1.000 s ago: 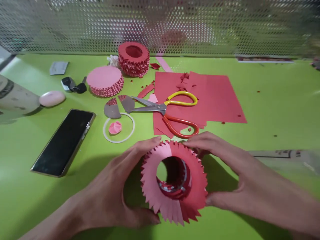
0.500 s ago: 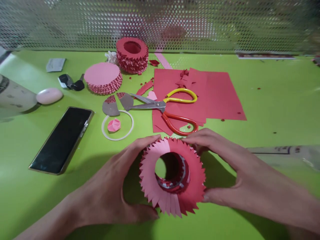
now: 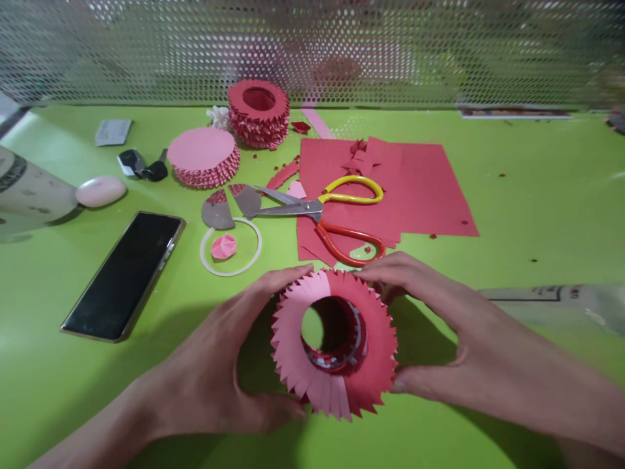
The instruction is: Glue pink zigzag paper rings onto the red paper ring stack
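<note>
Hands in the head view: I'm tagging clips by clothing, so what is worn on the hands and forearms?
Nothing shows. The left hand and right hand are bare: no gloves, visible rings, watch or bracelet, and no sleeves anywhere up to the picture's edge.

Single head-worn view, forward and down, close over the green table (image 3: 537, 195) toward the mesh wall (image 3: 439, 52).

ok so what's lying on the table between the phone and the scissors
In the head view, a white ring with a small pink folded paper piece inside it, and just behind the ring two grey card pieces.
</note>
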Available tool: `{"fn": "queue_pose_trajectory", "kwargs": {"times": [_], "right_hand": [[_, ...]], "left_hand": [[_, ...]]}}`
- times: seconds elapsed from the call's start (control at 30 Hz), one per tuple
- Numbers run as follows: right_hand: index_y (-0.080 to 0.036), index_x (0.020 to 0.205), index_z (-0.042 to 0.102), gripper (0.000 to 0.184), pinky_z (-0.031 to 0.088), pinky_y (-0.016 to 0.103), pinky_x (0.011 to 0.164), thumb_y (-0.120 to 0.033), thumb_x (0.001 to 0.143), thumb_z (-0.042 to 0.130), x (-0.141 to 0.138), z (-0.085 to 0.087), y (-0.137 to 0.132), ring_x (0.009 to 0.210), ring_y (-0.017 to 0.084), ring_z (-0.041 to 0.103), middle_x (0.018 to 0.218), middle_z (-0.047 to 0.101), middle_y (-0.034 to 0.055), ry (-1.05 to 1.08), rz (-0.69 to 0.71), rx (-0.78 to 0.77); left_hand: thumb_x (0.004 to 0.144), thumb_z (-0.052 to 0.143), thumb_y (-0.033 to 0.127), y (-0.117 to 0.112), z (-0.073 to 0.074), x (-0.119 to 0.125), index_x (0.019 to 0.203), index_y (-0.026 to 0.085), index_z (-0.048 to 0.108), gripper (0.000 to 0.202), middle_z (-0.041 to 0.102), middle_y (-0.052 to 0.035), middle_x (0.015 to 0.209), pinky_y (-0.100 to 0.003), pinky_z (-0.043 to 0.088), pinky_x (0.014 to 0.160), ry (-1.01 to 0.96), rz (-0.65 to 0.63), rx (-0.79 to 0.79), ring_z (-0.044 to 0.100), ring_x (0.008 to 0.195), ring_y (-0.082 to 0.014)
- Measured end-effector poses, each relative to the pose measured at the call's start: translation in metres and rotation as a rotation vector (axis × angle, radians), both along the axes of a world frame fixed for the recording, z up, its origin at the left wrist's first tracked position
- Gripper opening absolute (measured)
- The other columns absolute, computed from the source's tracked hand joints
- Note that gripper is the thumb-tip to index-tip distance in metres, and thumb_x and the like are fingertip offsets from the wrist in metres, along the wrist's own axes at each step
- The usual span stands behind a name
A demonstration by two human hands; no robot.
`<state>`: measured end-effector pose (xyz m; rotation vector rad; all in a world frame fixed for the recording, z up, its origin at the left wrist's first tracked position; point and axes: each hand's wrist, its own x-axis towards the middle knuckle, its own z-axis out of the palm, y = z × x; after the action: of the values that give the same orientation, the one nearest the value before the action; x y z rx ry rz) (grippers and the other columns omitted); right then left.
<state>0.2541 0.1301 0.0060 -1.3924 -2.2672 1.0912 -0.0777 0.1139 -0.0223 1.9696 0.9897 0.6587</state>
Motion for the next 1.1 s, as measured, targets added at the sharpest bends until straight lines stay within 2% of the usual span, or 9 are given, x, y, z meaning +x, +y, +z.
{"fn": "queue_pose_trajectory", "kwargs": {"times": [0.3, 0.5, 0.63, 0.73, 0.8, 0.87, 0.93, 1.03, 1.1], "right_hand": [[-0.051, 0.156, 0.057, 0.085, 0.062, 0.06, 0.116, -0.058, 0.081, 0.097, 0.0, -0.001, 0.001, 0.146, 0.042, 0.065, 0.164, 0.062, 0.0017, 0.05, 0.012, 0.021], [-0.046, 0.157, 0.059, 0.085, 0.061, 0.061, 0.117, -0.055, 0.081, 0.097, -0.002, 0.0, 0.005, 0.142, 0.041, 0.067, 0.163, 0.063, 0.0054, 0.05, 0.024, 0.01], [-0.039, 0.157, 0.062, 0.085, 0.062, 0.059, 0.114, -0.052, 0.08, 0.097, -0.006, 0.003, 0.007, 0.138, 0.041, 0.069, 0.162, 0.063, 0.0101, 0.05, 0.022, -0.02], [-0.036, 0.154, 0.063, 0.08, 0.067, 0.052, 0.102, -0.051, 0.082, 0.095, -0.009, 0.007, 0.009, 0.127, 0.036, 0.073, 0.157, 0.065, 0.011, 0.069, 0.035, -0.046], [-0.035, 0.152, 0.063, 0.077, 0.068, 0.049, 0.097, -0.051, 0.083, 0.094, -0.01, 0.01, 0.01, 0.119, 0.033, 0.075, 0.153, 0.067, 0.0107, 0.084, 0.042, -0.067], [-0.034, 0.152, 0.061, 0.078, 0.067, 0.049, 0.098, -0.051, 0.083, 0.094, -0.009, 0.011, 0.011, 0.117, 0.032, 0.075, 0.152, 0.067, 0.0108, 0.088, 0.045, -0.078], [-0.034, 0.158, 0.057, 0.09, 0.064, 0.054, 0.108, -0.052, 0.079, 0.097, -0.01, 0.009, 0.01, 0.127, 0.035, 0.072, 0.161, 0.06, 0.0118, 0.087, 0.047, -0.052], [-0.034, 0.168, 0.045, 0.117, 0.048, 0.064, 0.127, -0.059, 0.07, 0.102, -0.018, 0.003, 0.009, 0.156, 0.043, 0.052, 0.178, 0.042, 0.0139, 0.095, 0.071, 0.045], [-0.031, 0.17, 0.044, 0.118, 0.039, 0.068, 0.132, -0.063, 0.071, 0.101, -0.028, -0.001, 0.01, 0.164, 0.044, 0.041, 0.178, 0.042, 0.0154, 0.102, 0.114, 0.099]], "left_hand": [[0.063, 0.106, 0.043, -0.003, 0.001, -0.001, 0.176, 0.04, 0.026, 0.139, 0.055, -0.0107, 0.173, -0.055, 0.056, 0.126, 0.06, 0.006, 0.007, 0.061, 0.152, -0.046], [0.067, 0.105, 0.038, 0.0, 0.001, 0.008, 0.171, 0.038, 0.037, 0.124, 0.059, -0.0093, 0.169, -0.052, 0.055, 0.126, -0.033, -0.001, 0.004, 0.062, 0.151, -0.042], [0.066, 0.106, 0.044, 0.009, -0.002, 0.002, 0.167, 0.036, 0.047, 0.117, 0.06, -0.0102, 0.166, -0.056, 0.054, 0.127, -0.155, 0.002, -0.073, 0.063, 0.149, -0.0429], [0.074, 0.102, 0.055, 0.012, 0.011, -0.019, 0.163, 0.035, 0.054, 0.103, 0.061, -0.01, 0.166, -0.057, 0.056, 0.125, -0.252, 0.058, -0.052, 0.062, 0.149, -0.0434], [0.078, 0.096, 0.065, 0.004, 0.026, -0.042, 0.158, 0.034, 0.061, 0.093, 0.065, -0.0091, 0.161, -0.056, 0.06, 0.12, -0.287, 0.169, -0.005, 0.066, 0.144, -0.0437], [0.074, 0.096, 0.07, -0.015, 0.038, -0.065, 0.154, 0.037, 0.066, 0.092, 0.066, -0.0058, 0.16, -0.051, 0.061, 0.118, -0.166, 0.345, 0.048, 0.066, 0.144, -0.0435], [0.079, 0.091, 0.067, -0.04, 0.037, -0.083, 0.156, 0.041, 0.061, 0.088, 0.064, -0.004, 0.161, -0.048, 0.063, 0.113, 0.04, 0.475, 0.063, 0.069, 0.14, -0.0415], [0.085, 0.082, 0.065, -0.074, 0.013, -0.094, 0.155, 0.04, 0.056, 0.079, 0.064, -0.0055, 0.158, -0.057, 0.055, 0.119, 0.331, 0.551, 0.139, 0.064, 0.141, -0.045], [0.083, 0.081, 0.066, -0.085, -0.007, -0.093, 0.15, 0.036, 0.057, 0.077, 0.064, -0.0094, 0.151, -0.066, 0.049, 0.119, 0.491, 0.527, 0.241, 0.061, 0.141, -0.0508]]}}
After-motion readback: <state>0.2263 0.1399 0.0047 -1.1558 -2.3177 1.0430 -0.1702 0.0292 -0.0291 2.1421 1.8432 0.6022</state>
